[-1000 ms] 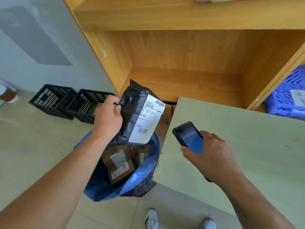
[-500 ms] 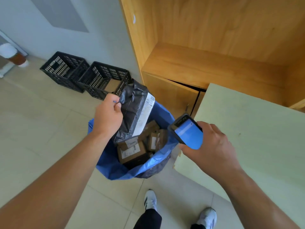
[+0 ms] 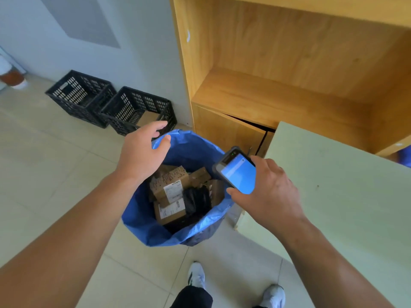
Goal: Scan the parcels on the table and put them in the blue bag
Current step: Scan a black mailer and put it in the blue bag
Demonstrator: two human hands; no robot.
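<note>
black parcel (image 3: 196,201) in blue bag (image 3: 142,221); left hand (image 3: 142,152) empty, fingers spread; right hand (image 3: 269,194) grips scanner (image 3: 236,172).

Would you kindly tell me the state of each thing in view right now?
Bag, open, upright, holding boxes.
Black parcel, lying inside the bag.
Scanner, screen lit.
Left hand, open, empty, over the bag.
Right hand, gripping the scanner.
Cupboard door, ajar.
</note>
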